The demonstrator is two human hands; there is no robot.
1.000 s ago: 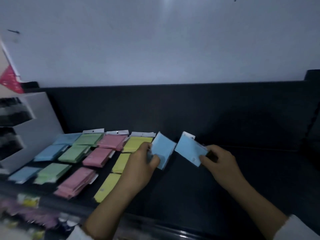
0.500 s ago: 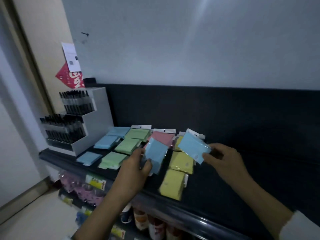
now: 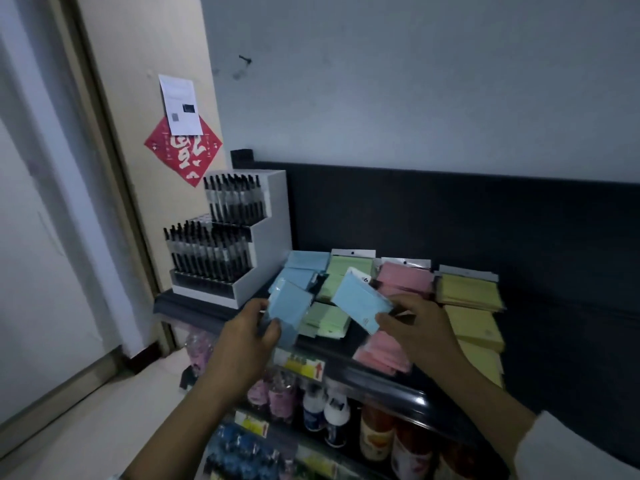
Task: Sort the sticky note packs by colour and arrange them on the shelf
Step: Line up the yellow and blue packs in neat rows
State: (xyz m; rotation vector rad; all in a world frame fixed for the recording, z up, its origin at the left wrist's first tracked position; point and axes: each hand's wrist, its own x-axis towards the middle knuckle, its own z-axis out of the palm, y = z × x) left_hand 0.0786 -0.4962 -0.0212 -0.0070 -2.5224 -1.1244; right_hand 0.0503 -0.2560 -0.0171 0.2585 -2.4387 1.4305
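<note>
Sticky note packs lie in colour columns on the black shelf [image 3: 554, 306]: blue packs [image 3: 306, 263] at the left, then green packs [image 3: 348, 271], pink packs [image 3: 405, 278] and yellow packs [image 3: 467, 291]. My left hand [image 3: 247, 329] holds one blue pack [image 3: 289, 315] over the front left of the shelf, above the blue column. My right hand [image 3: 415, 323] grips a second blue pack [image 3: 362, 301] by its lower right corner, tilted, above the green and pink columns. The front blue packs are hidden behind the held one.
A white stepped display of black pens [image 3: 221, 251] stands at the shelf's left end. Bottles [image 3: 334, 414] and packaged goods fill the lower shelves. A door frame with a red paper square [image 3: 183, 150] is at the left. Bare black shelf stretches right of the yellow column.
Both hands with their blue packs have travelled left over the sorted columns, and the view has swung left and down, bringing the pen display, door and lower shelves into sight.
</note>
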